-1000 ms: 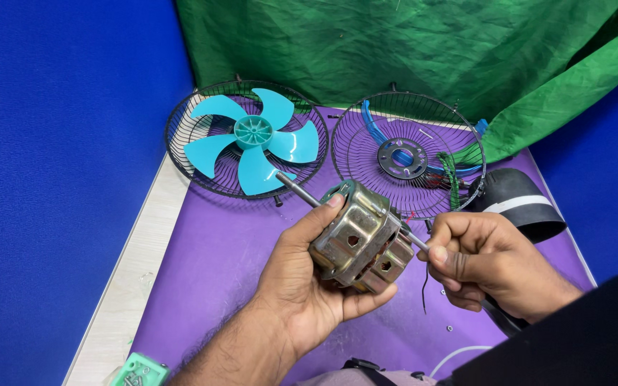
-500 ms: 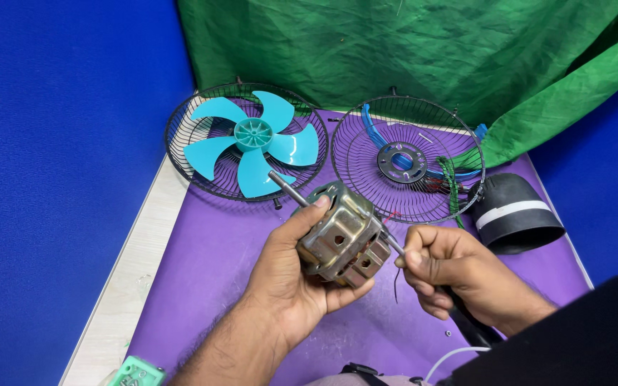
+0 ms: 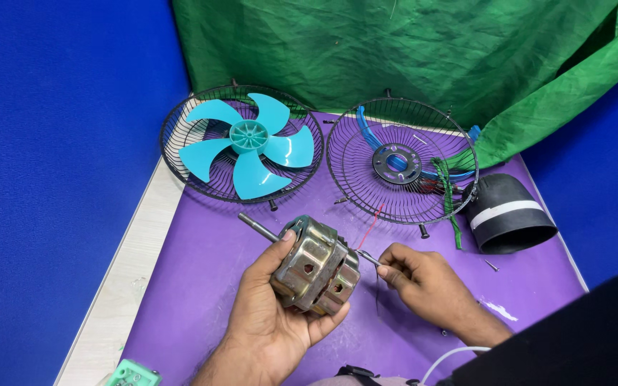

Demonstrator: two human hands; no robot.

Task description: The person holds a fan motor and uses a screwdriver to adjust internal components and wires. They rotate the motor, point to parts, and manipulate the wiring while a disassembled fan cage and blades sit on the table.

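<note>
Left hand [image 3: 270,314] came up from the bottom middle of the frame, palm up, fingers curled round and thumb pressed over the top of what it held. Right hand [image 3: 423,282] sat right of centre, forearm running off lower right, fingertips [image 3: 388,266] pinched tight together, knuckles up.

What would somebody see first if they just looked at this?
Probably the bright turquoise fan blade lying in a black wire guard at the back left of the purple mat. Next, the metal fan motor in front, gripped by the left hand while the right hand pinches its shaft end.
</note>
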